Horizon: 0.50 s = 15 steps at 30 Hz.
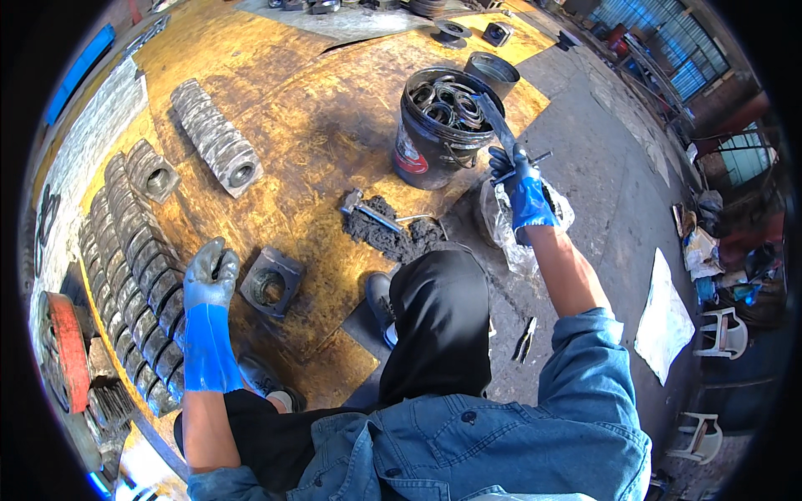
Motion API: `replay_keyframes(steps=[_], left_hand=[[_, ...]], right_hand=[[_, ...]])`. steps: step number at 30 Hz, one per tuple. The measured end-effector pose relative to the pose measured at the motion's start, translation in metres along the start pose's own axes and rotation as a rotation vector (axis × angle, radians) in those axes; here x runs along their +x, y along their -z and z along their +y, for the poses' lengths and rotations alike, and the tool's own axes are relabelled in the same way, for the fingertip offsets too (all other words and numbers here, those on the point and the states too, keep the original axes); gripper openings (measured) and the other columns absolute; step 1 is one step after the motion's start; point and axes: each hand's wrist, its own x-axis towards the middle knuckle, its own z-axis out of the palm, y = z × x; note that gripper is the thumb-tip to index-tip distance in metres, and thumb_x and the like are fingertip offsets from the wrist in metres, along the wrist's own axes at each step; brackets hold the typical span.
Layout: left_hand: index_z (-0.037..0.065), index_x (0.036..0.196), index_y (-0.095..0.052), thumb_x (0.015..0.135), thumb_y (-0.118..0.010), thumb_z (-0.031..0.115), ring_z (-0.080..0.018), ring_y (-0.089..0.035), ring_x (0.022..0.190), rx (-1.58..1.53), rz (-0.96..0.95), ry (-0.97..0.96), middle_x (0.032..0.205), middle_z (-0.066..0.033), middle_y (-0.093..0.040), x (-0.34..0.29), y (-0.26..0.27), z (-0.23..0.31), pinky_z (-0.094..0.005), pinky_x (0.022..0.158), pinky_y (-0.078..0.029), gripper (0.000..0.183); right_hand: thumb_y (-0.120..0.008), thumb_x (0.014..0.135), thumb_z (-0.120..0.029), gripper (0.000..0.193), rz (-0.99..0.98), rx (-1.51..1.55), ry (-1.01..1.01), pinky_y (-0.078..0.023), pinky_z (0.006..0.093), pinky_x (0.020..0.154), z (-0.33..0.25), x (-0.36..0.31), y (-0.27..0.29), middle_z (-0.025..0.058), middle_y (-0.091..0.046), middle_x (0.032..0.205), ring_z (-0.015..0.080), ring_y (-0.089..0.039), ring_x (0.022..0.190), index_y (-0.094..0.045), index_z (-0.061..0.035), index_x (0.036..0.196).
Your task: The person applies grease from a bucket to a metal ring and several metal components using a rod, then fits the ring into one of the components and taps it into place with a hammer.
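Note:
My right hand (522,179), in a blue glove with dark fingers, is closed round a long flat metal tool (499,123). A thin pointed cross-piece (541,157) sticks out by the fingers. The flat end reaches over the rim of a dark bucket (426,163) filled with greasy rings (447,102). Lower left, my left hand (213,271), gloved in blue and grey, is loosely curled, with a gap between thumb and fingers and nothing visible in it. Beside it lies a square metal block with a round hole (271,284). The hand's inner side is partly hidden.
Rows of ridged dark metal pieces (146,250) line the left; a ridged column (215,138) lies beyond. A hammer-like tool (376,213) rests on black sludge (393,238) before my knee. Right are a clear plastic bag (501,221), pliers (525,340) and a white sheet (664,317).

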Motion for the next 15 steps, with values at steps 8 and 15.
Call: replay_keyframes(steps=[8,15], left_hand=[[-0.004,0.12,-0.06,0.09,-0.063,0.009,-0.0288,-0.062,0.109,0.201,-0.019,-0.19,0.12,-0.018,-0.064,-0.002,0.011,0.014,-0.0404,0.093,-0.054,0.033],[0.002,0.12,-0.065,0.084,-0.074,0.041,-0.0275,-0.062,0.116,0.953,0.06,-0.452,0.122,-0.0145,-0.067,0.006,0.041,0.071,-0.036,0.101,-0.046,0.054]], right_hand=[[-0.059,0.096,-0.038,0.041,-0.077,0.033,-0.036,-0.049,0.0321,0.058,-0.038,-0.03,-0.06,0.0149,-0.068,0.093,0.0198,-0.06,0.066,-0.057,-0.003,0.117],[-0.059,0.093,-0.049,0.061,-0.598,-0.19,-0.039,-0.051,0.0318,0.06,-0.048,-0.087,-0.133,0.013,-0.07,0.109,0.0192,-0.065,0.074,-0.053,-0.0045,0.135]])
